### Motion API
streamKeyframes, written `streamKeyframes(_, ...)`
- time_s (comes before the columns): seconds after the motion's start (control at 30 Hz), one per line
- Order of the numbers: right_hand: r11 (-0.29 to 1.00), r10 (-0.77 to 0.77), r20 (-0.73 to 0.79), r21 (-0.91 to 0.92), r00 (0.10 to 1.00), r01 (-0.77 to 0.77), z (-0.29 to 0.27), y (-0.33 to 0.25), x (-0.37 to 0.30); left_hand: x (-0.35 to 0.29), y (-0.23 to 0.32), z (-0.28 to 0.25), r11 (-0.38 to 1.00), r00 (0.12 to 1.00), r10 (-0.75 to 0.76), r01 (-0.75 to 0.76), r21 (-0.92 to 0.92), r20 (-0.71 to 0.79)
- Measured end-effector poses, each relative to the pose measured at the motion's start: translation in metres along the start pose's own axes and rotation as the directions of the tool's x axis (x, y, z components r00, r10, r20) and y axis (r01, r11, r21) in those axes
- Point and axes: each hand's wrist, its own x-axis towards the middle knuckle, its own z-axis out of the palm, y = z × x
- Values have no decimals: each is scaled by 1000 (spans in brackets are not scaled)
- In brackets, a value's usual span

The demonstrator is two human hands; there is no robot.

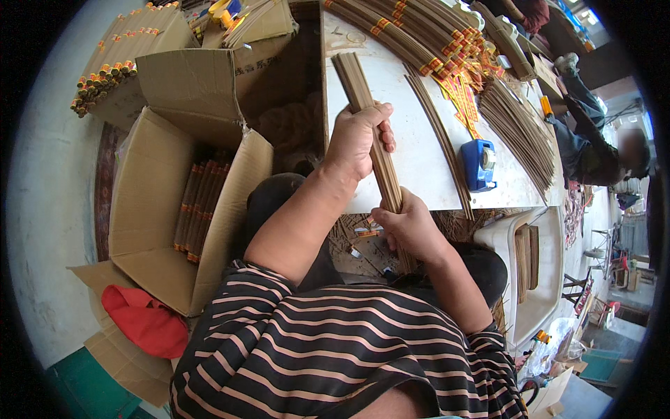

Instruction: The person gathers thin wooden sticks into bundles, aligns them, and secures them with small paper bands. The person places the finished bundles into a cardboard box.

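A bundle of thin brown incense sticks (356, 84) slants across in front of me, its far end over the white table and its near end above my lap. My left hand (356, 140) is wrapped round its upper part. Lower down, my right hand (412, 223) grips the same bundle, fingers partly hidden behind it. Beside it on the table lie a thin row of loose sticks (440, 140) and a blue tape dispenser (479, 165). Red and yellow paper bands (460, 105) are heaped behind the dispenser.
The white table (412, 185) also bears banded bundles (398, 35) and loose sticks (516, 133). At my left stands an open cardboard box (150, 188) holding banded bundles, with red cloth (143, 321) nearby. A white bin (502, 241) with sticks is at right. Another person (593, 140) sits beyond.
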Motion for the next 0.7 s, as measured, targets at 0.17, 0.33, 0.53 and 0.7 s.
streamKeyframes(0.17, 995, -61, 46, 87, 997, 57, 2, 9, 2, 1, 4, -5, 998, 996, 1, 5, -69, 86)
streamKeyframes(0.33, 990, -18, 68, 143, 998, 8, 4, 2, -3, 7, 9, -9, 997, 995, 70, -71, 14, 67)
streamKeyframes(0.53, 997, -56, 27, -51, 998, 57, 3, 6, -2, 8, 16, -11, 993, 997, 64, -59, -99, 49)
streamKeyframes(0.7, 941, -7, 247, 329, 969, -77, -4, -7, -12, 7, 22, -13, 978, 983, 51, -14, -210, 175)
